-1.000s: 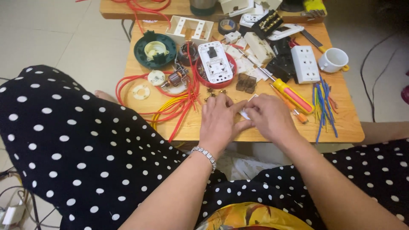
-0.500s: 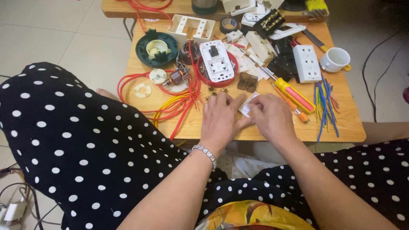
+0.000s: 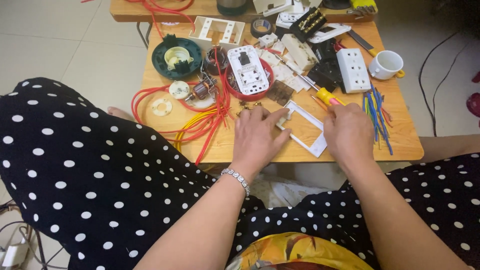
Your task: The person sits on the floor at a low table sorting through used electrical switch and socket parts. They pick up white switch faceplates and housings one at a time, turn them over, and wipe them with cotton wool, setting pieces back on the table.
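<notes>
Centre of the frame, on the wooden bench (image 3: 390, 145): the left hand (image 3: 257, 137) presses flat fingers on a white rectangular frame plate (image 3: 306, 131); the right hand (image 3: 348, 132) curls around a yellow-handled screwdriver (image 3: 327, 95).

Both arms are bare from the elbow down, no sleeves in sight. On the wrist of the left hand (image 3: 257, 140) sits a slim silver-coloured bracelet (image 3: 236, 178) of small beaded links. The right hand (image 3: 348, 134) wears nothing, no ring, no band. Across the lap spreads black fabric (image 3: 90, 175) dotted all over with white spots, covering both legs. Low at the middle, a patch of yellow patterned cloth (image 3: 295, 252) peeks through.
</notes>
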